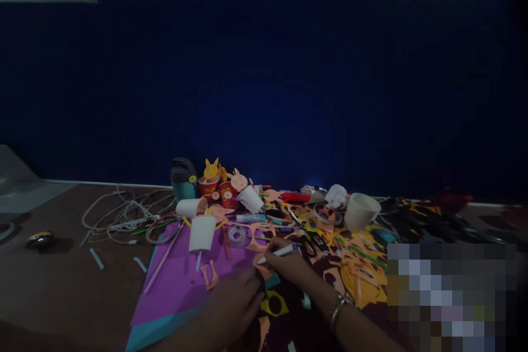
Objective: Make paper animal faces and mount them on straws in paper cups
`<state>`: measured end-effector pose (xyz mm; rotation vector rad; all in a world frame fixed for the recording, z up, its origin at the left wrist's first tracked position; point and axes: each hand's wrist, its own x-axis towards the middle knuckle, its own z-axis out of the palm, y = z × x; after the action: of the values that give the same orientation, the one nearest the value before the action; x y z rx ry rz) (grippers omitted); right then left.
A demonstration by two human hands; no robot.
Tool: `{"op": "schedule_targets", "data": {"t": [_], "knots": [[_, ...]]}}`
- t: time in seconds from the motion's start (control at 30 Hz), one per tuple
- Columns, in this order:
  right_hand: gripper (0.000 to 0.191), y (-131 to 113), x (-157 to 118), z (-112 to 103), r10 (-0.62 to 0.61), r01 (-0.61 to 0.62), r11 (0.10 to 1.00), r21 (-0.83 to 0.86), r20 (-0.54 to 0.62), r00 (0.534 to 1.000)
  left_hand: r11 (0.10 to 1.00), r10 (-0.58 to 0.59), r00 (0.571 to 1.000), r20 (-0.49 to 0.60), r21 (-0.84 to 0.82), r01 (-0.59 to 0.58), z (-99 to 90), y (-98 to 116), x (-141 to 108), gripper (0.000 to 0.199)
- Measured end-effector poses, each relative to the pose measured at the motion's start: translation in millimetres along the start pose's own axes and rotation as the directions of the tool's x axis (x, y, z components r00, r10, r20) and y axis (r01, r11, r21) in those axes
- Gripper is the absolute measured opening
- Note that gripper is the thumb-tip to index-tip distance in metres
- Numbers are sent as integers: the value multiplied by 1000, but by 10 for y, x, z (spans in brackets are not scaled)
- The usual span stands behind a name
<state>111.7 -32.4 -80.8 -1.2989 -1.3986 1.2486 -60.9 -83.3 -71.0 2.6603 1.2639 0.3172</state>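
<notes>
My right hand (286,261) is closed around a white marker (280,253) with a purple end. The marker's tip is at a small orange paper disc (260,264). My left hand (239,297) lies just left of the disc, its fingers curled together near the disc's lower edge; whether they pinch anything is hidden. Beneath and left of it are purple paper sheets (173,280). A white paper cup (202,232) with a straw under it and a cut orange paper piece (209,275) are close by.
Scissors (307,236), a tape roll (236,236) and paper scraps (358,280) surround my hands. Behind are red cups (208,186) with paper animal faces, a teal bottle (182,181) and a large pale cup (361,212). White cables (119,217) lie left.
</notes>
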Motion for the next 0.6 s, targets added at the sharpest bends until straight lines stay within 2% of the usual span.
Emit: {"op": "schedule_targets", "data": {"t": [0.6], "knots": [[10,127,45,18,-52,52,999,5,-48,998,1000,14,1000,-2,3,-14,-41,19,10,17]]}}
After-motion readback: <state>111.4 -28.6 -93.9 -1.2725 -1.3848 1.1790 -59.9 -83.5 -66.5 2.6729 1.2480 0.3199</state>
